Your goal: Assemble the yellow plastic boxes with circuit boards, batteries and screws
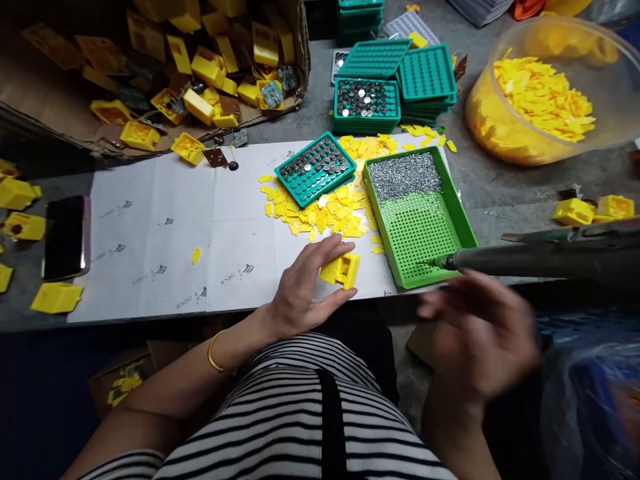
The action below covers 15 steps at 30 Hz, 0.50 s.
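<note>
My left hand [305, 287] holds a small yellow plastic housing [342, 269] against the white paper near the table's front edge, fingers curled round it. My right hand [477, 327] hovers blurred below the table edge, fingers spread, with nothing in it. Just above it an electric screwdriver [530, 259] lies across, its tip over the green screw tray [453, 200]. That tray carries a heap of small screws [404, 175] at its far end. A pile of small yellow chips [325, 212] lies between the housing and a teal tray of round metal parts [316, 167].
A cardboard box of yellow housings [200, 73] sits at the back left. Stacked teal trays [395, 83] stand behind, and a clear tub of yellow chips [545, 93] at the back right. A dark phone [65, 237] lies at the left among loose yellow housings [55, 297].
</note>
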Available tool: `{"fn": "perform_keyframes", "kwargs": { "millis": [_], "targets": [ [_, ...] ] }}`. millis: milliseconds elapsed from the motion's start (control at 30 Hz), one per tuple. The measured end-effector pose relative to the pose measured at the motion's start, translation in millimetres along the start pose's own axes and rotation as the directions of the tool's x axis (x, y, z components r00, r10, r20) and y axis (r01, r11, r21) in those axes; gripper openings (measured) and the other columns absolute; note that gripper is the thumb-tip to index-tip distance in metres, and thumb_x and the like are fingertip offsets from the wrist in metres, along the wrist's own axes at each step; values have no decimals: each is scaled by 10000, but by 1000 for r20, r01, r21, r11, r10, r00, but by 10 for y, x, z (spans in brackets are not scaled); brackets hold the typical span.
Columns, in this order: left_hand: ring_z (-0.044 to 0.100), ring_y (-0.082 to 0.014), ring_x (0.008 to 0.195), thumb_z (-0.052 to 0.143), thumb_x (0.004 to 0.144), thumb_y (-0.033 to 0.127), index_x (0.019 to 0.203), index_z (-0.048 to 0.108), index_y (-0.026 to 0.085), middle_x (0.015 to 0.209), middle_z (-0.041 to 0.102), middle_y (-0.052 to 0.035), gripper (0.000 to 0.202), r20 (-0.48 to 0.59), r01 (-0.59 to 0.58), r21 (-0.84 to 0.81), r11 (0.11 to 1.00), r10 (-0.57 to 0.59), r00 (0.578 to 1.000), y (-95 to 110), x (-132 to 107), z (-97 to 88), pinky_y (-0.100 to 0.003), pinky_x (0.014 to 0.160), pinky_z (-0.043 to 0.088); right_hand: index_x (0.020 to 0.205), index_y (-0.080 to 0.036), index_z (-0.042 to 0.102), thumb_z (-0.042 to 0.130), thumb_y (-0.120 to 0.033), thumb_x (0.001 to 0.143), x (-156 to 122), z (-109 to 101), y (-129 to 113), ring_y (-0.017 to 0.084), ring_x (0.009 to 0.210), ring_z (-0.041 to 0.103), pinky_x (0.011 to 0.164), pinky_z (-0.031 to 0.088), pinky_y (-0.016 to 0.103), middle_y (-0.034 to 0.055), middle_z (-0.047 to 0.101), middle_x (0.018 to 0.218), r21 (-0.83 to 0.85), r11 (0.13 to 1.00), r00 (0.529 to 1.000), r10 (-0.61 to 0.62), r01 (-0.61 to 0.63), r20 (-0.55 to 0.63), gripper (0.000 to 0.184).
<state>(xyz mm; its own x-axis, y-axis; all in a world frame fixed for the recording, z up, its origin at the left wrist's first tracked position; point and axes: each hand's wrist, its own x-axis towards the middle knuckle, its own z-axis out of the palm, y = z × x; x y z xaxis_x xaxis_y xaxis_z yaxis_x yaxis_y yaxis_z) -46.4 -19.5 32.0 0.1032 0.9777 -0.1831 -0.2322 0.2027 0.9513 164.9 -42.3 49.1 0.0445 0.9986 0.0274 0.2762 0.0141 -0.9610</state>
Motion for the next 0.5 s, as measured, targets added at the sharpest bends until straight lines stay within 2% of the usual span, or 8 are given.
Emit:
{"fn": "perform_keyframes", "kwargs": {
  "millis": [33,133,200,267,300,367,433,500],
  "targets": [
    [429,-284,1357,799,576,27,1165,629,202,1290,625,-118,638,30,26,8,1000,-26,999,8,-11,-14,-376,1141,326,1311,-339,523,549,-456,883,-15,124,4,233,872,666,618,579,367,82,624,1193,46,999,1000,20,-21,20,444],
    [443,-298,1343,789,598,46,1071,673,185,1266,638,-136,507,108,48,67,997,-55,993,33,-18,-67,-401,1138,331,1267,-266,577,720,-412,783,75,454,29,205,894,653,633,583,296,83,642,1158,250,949,962,132,-192,241,526],
    [434,-280,1352,805,600,71,1094,670,209,1313,616,-108,531,128,-54,98,994,41,991,45,-24,-117,-404,1165,287,1196,-232,629,737,-403,773,174,590,42,187,900,642,665,586,274,70,661,1102,302,912,933,181,-277,310,468],
    [381,-253,1395,814,622,106,1205,622,244,1424,533,-66,629,70,-117,50,992,114,991,41,-39,-170,-387,1185,247,1178,-228,644,734,-399,780,250,666,46,174,876,644,679,595,276,56,667,1075,321,885,910,220,-337,352,443],
    [368,-245,1404,804,660,145,1258,590,256,1459,497,-52,644,29,-87,-15,996,88,996,29,-46,-194,-381,1182,251,1193,-234,638,735,-399,780,274,693,47,166,844,646,670,599,280,50,666,1065,329,873,899,232,-361,371,455],
    [431,-248,1358,739,766,260,1280,577,237,1428,525,-66,540,7,79,-199,977,-79,997,-18,-48,-225,-384,1141,320,1217,-250,628,739,-402,775,300,742,49,140,750,637,639,606,288,44,652,1060,339,861,886,232,-379,402,481],
    [558,-260,1219,670,827,357,1171,641,179,1261,638,-99,388,80,268,-369,890,-257,963,-80,-28,-238,-397,1057,417,1226,-264,630,723,-410,789,322,795,49,121,697,622,606,605,289,52,619,1091,305,886,884,205,-350,419,470],
    [617,-247,1110,680,819,367,1067,676,155,1129,688,-96,326,105,341,-478,810,-333,937,-132,7,-254,-390,994,468,1221,-268,642,695,-413,815,381,843,38,134,726,631,586,597,285,65,600,1088,198,946,888,148,-255,436,435]
  ]
}}
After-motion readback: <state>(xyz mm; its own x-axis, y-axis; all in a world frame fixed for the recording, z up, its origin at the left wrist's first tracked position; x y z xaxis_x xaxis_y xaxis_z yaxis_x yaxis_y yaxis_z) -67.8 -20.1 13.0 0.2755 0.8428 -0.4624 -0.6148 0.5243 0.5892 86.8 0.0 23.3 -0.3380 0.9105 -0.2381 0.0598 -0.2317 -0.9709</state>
